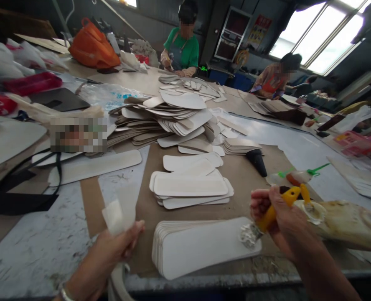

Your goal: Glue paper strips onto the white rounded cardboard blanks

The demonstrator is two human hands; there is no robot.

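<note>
My left hand (113, 251) is closed on a pale flat strip (118, 211), which it lifts above the table's near edge. My right hand (276, 219) grips a yellow-handled brush (268, 217). Its glue-caked bristles (250, 236) rest on the right end of the top white rounded board of a fanned stack (201, 246) lying between my hands. A second small pile of the same boards (190, 186) lies just beyond it on brown cardboard (238, 171).
A large heap of boards (169, 117) fills the middle of the table. A glue-crusted container (345, 221) and a bottle with a green cap (295, 177) stand at my right. An orange bag (93, 46) sits far left. Two other people work across the table.
</note>
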